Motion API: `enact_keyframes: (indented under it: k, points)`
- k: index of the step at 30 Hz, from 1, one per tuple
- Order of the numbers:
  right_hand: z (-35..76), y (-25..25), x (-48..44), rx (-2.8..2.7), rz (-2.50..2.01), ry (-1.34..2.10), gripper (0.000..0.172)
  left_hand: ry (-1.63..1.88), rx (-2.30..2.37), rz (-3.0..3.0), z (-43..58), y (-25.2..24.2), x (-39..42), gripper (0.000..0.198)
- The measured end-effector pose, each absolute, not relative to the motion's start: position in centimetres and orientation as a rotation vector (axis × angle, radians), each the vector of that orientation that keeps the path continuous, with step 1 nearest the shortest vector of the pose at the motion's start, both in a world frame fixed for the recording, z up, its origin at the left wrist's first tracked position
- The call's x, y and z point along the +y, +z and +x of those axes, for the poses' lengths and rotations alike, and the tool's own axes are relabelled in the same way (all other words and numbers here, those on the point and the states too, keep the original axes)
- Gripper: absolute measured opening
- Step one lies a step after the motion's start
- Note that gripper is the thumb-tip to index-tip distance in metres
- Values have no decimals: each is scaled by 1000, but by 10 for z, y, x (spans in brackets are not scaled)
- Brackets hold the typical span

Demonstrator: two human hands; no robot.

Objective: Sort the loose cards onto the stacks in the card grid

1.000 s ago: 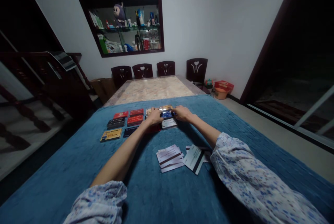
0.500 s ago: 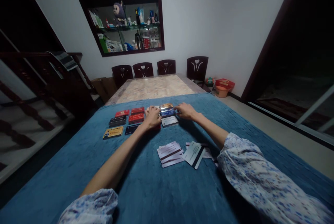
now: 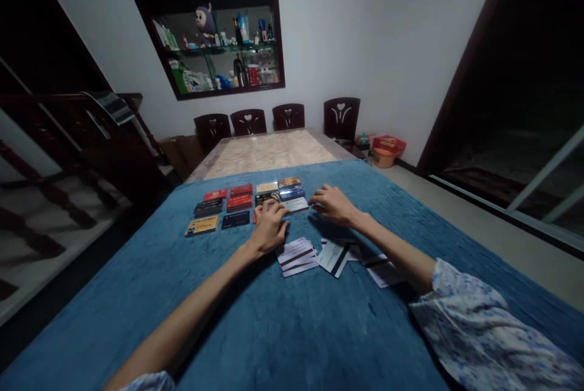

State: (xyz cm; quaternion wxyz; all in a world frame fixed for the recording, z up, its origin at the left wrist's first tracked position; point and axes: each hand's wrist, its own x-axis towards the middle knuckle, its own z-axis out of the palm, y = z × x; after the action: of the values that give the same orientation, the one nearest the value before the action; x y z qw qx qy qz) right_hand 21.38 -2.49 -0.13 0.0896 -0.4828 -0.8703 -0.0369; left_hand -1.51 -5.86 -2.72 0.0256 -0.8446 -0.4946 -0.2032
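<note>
Several cards lie face up in neat rows (image 3: 239, 202) on a blue cloth (image 3: 292, 330). My left hand (image 3: 269, 225) hovers over the near right part of the rows, fingers loosely curled, covering a reddish card. My right hand (image 3: 332, 204) rests beside a white card (image 3: 295, 204) at the rows' right end, fingers bent and spread, holding nothing that I can see. A fanned pile of face-down cards with dark stripes (image 3: 298, 256) lies just in front of my left hand. More loose cards (image 3: 335, 256) lie under my right forearm.
The cloth covers the near half of a long table; bare marbled tabletop (image 3: 269, 154) shows beyond. Dark chairs (image 3: 287, 116) line the far end. A wall niche with bottles and a plush toy (image 3: 219, 38) hangs above. A stair railing (image 3: 68, 135) stands left.
Both hands have drawn back toward me from the far cards of the rows. The left hand now sits nearer the face-down pile, and cards it covered before are uncovered.
</note>
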Motion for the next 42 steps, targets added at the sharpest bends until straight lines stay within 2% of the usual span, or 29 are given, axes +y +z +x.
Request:
enact_keyframes:
  k: [12,24,36,42]
  points:
    - [255,-31,-78,-2628,-1223,-12,23,-656,-1231,-2818,25,-35,-112,26]
    - [276,-39,-112,-2616,-1046,216,36,-581,-1058,-2854,46,-43,-137,39]
    - [280,-40,-122,-2589,-1001,162,35,-614,-953,-2755,49,-54,-136,22]
    - [284,-48,-113,-2502,-1038,41,28,-714,-925,-2668,49,-57,-136,23]
